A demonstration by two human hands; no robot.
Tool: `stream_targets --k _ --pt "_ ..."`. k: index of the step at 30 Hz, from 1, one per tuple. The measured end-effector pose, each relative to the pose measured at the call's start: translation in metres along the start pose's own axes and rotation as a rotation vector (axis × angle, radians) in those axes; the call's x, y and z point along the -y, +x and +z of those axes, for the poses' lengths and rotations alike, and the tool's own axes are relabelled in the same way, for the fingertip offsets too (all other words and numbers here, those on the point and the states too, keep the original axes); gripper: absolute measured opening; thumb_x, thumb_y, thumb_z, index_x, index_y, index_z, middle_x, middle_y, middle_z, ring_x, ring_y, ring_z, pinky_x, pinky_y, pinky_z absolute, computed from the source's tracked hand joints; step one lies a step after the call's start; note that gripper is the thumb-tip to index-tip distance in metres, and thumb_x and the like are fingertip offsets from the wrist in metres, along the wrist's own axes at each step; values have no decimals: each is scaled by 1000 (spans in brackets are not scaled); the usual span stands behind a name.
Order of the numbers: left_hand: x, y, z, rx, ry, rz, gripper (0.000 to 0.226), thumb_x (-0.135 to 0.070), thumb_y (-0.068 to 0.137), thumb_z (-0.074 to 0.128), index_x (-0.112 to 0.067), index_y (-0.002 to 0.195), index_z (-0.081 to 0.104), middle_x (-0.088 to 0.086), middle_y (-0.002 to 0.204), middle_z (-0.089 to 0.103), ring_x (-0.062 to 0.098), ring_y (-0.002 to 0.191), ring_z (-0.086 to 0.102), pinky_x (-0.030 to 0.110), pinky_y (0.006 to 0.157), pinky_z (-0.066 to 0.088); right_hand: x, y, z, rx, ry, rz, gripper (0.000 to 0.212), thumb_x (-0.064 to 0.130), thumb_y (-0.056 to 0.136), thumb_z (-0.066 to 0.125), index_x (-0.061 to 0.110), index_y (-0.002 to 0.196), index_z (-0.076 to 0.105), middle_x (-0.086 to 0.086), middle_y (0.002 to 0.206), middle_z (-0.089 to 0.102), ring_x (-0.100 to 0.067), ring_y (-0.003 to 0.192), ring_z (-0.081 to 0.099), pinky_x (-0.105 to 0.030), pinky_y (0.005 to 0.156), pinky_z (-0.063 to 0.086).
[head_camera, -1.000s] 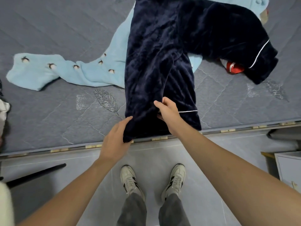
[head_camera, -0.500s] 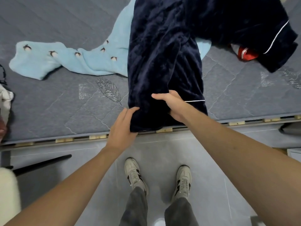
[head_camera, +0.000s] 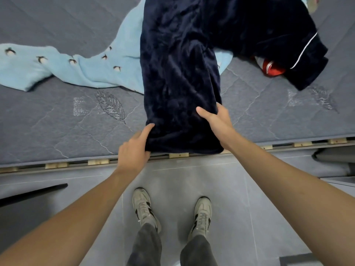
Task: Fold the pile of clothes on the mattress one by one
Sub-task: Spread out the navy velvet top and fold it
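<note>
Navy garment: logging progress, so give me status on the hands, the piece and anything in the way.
Left hand and right hand both grip navy garment at its near end. Garment overlaps light blue garment; red item under far part.

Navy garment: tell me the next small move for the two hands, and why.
Probably lift the near hem and carry it away from the body to fold the navy garment over itself. The left hand and right hand each grip a near corner at the edge of the mattress, and the rest lies stretched out flat ahead.
</note>
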State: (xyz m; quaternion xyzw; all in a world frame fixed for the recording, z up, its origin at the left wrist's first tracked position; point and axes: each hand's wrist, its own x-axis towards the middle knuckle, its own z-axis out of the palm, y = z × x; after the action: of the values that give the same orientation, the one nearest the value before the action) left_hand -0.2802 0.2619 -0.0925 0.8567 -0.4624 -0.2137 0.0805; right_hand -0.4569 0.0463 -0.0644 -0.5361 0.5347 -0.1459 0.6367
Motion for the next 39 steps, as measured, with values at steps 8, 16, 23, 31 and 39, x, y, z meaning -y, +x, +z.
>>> stream_targets --k 8,16,23,31,39 --pt "0 -16 -1 38 41 135 61 -50 85 64 -30 140 48 -5 111 44 23 103 49 39 72 47 -23 1 -23 -180 -655 -41 41 36 92 74 19 118 47 -1 119 55 -26 113 54 -38 91 46" --pt "-74 53 -31 -93 -5 223 64 -54 102 47 -28 160 32 5 157 35 27 144 36 50 106 43 25 16 -18 -188 -837 -341 63 39 98 64 17 149 38 -3 142 46 -24 129 45 -41 103 46" --pt "-128 137 -61 -156 70 250 66 -54 107 40 -25 164 25 9 169 25 29 155 23 53 119 33 62 53 -59 -123 -926 -434 62 39 101 57 19 155 34 2 150 45 -22 132 43 -42 103 45" --pt "-186 245 -77 -174 87 359 71 -55 106 36 -23 166 18 11 173 14 29 160 11 48 128 20 101 137 -130 -212 -963 -416 68 40 105 50 21 164 23 0 173 16 -22 159 13 -46 123 26" --pt "-290 337 -44 -108 189 575 72 -56 106 39 -25 167 15 11 173 10 30 161 6 49 129 15 99 214 -240 -329 -1091 -461 66 36 108 42 21 167 16 1 175 8 -22 161 5 -54 128 17"
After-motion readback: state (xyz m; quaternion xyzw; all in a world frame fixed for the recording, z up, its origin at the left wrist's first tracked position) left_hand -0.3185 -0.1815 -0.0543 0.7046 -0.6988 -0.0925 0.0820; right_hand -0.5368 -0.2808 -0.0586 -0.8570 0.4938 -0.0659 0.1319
